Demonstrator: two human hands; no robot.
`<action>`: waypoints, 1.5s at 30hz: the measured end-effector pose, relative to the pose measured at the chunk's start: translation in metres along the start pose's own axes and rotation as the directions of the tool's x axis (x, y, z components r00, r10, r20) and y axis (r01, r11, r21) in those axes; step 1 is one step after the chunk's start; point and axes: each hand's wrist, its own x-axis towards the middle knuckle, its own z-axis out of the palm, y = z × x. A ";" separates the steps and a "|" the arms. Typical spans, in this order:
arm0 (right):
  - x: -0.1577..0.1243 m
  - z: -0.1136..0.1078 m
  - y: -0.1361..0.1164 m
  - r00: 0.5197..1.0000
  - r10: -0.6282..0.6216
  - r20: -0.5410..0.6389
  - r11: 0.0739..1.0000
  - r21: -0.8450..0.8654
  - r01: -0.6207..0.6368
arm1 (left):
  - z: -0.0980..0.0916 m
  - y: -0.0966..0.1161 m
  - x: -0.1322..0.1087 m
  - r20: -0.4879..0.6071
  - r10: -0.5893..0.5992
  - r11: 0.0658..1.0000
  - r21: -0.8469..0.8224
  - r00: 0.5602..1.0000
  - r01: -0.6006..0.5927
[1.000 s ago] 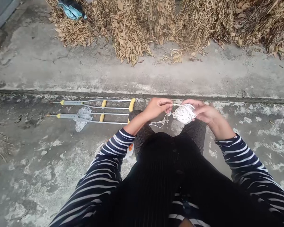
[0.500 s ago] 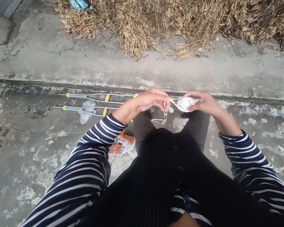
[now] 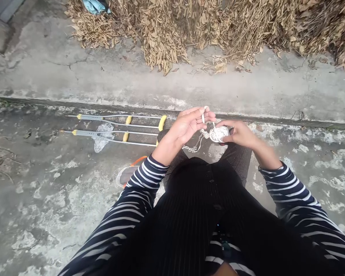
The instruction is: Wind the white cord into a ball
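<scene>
A wound ball of white cord (image 3: 219,134) sits between my hands above the ground in front of my knees. My right hand (image 3: 241,133) grips it from the right side, thumb below and fingers on top. A length of the same cord passes over the fingers of my left hand (image 3: 191,123), which is turned palm up with the fingers partly curled beside the ball. Below my left hand a loose, tangled strand (image 3: 194,148) of thin white cord hangs down; where it ends I cannot tell.
Two crutches (image 3: 93,117) with yellow pads lie on the ground at the left, over a crumpled clear plastic bag (image 3: 101,142). A bag with orange trim (image 3: 126,174) is partly behind my left sleeve. Dry plants (image 3: 163,46) and a blue cloth (image 3: 94,6) lie on the concrete ledge.
My left hand has turned palm up and come closer to the ball, with the cord now over its fingers. The ball and my right hand have shifted slightly left.
</scene>
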 end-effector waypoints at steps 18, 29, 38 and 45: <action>-0.009 0.002 -0.015 0.988 -0.156 0.014 0.938 0.314 0.144 | -0.013 0.005 0.017 -0.107 0.110 0.993 0.048 0.988 -0.106; -0.010 0.008 -0.007 0.998 -0.061 0.034 0.679 0.734 0.017 | -0.046 -0.014 0.044 0.103 0.056 0.904 0.417 0.993 -0.095; -0.014 0.008 -0.001 0.994 0.004 0.113 0.552 0.828 -0.096 | -0.017 -0.058 0.025 0.250 0.029 0.952 0.288 0.968 -0.103; -0.016 0.007 -0.003 0.995 -0.040 0.094 0.539 0.840 -0.058 | -0.019 -0.047 0.026 0.297 -0.095 0.909 0.414 0.950 -0.038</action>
